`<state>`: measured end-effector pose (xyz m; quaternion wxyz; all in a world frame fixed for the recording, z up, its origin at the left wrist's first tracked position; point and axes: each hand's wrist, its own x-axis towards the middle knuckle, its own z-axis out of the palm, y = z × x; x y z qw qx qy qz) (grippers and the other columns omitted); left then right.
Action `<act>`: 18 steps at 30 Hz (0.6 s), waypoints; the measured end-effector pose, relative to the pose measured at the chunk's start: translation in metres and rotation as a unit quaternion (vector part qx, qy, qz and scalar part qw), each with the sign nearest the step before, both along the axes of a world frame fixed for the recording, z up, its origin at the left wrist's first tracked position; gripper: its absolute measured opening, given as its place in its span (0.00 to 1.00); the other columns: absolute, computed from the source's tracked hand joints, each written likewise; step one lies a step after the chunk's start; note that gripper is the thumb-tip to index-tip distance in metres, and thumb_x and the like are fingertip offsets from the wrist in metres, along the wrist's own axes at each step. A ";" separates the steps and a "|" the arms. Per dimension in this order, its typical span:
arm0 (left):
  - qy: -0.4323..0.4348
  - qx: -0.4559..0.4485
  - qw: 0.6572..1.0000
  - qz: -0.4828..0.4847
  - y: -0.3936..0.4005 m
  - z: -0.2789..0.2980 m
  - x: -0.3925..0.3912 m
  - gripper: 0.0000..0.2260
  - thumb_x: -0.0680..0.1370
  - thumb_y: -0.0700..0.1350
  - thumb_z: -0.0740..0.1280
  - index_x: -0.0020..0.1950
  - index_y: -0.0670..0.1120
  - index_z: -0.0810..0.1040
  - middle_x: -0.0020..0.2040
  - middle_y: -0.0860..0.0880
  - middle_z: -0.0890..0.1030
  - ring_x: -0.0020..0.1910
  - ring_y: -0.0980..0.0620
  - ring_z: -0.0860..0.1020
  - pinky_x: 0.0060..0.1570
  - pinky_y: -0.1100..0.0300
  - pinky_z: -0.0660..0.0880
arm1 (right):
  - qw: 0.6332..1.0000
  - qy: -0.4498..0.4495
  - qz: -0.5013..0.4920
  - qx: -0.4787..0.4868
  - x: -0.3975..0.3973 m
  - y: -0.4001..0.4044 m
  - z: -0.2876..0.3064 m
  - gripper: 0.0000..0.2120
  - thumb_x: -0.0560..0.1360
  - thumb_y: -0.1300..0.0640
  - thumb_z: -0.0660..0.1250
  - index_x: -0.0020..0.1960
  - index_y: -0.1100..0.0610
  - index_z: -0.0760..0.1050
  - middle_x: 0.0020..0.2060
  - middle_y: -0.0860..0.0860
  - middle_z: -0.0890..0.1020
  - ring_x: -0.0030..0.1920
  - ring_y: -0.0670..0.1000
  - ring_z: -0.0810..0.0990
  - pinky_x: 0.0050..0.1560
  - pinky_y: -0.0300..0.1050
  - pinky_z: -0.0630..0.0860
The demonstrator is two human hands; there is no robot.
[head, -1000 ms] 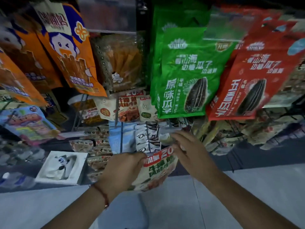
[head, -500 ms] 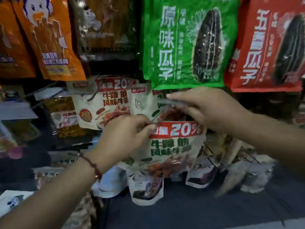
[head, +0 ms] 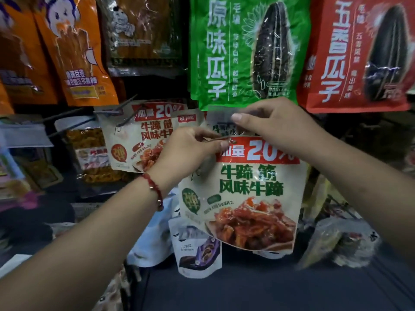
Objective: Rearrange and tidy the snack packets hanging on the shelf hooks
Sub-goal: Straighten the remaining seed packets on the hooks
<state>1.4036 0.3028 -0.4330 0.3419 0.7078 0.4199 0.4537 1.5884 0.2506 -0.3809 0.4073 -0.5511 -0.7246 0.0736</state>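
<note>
Head view looks at two bare hands working a beige snack packet (head: 244,198) with a red "20%" band, held up in front of a rack of hanging snacks. Left hand (head: 188,153), with a red bead bracelet (head: 155,189) on its wrist, pinches the packet's upper left corner between thumb and forefinger, the fingertips (head: 224,143) pressed together on the top edge. Right hand (head: 276,129) sits just above and to the right of those fingertips, its thumb and forefinger closed on a blurred clear tab (head: 221,115) at the packet's top; whether that tab is part of the packet or a hook label cannot be told. The packet hangs below both sets of fingers, tilted slightly. Left of the left fingers hangs a matching packet (head: 132,140) on a wire hook (head: 125,106). Above the right fingers hangs a green sunflower-seed bag (head: 244,48), with a red seed bag (head: 359,52) beside it. Orange bags (head: 74,52) hang far left.
</note>
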 end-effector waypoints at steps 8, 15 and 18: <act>-0.046 0.000 0.998 0.049 0.011 0.007 0.005 0.05 0.71 0.49 0.77 0.44 0.49 0.86 0.42 0.50 0.86 0.46 0.45 0.85 0.52 0.44 0.80 | 0.999 -0.038 0.006 -0.001 0.001 0.004 0.012 0.11 0.75 0.40 0.67 0.48 0.45 0.82 0.40 0.40 0.83 0.40 0.36 0.80 0.36 0.31 0.73; 0.016 0.001 0.996 0.084 0.023 0.007 0.004 0.06 0.71 0.51 0.77 0.40 0.49 0.85 0.39 0.54 0.86 0.41 0.53 0.84 0.49 0.49 0.82 | 0.999 -0.032 0.000 0.009 0.003 0.003 0.007 0.12 0.75 0.40 0.68 0.48 0.47 0.84 0.39 0.42 0.83 0.39 0.39 0.80 0.39 0.38 0.77; 0.021 -0.005 0.994 0.107 0.035 0.001 0.003 0.08 0.71 0.52 0.77 0.40 0.49 0.85 0.38 0.53 0.85 0.41 0.52 0.84 0.50 0.48 0.81 | 0.999 -0.037 -0.001 0.014 0.000 0.004 0.005 0.13 0.75 0.40 0.67 0.49 0.48 0.83 0.42 0.43 0.83 0.43 0.42 0.80 0.44 0.44 0.78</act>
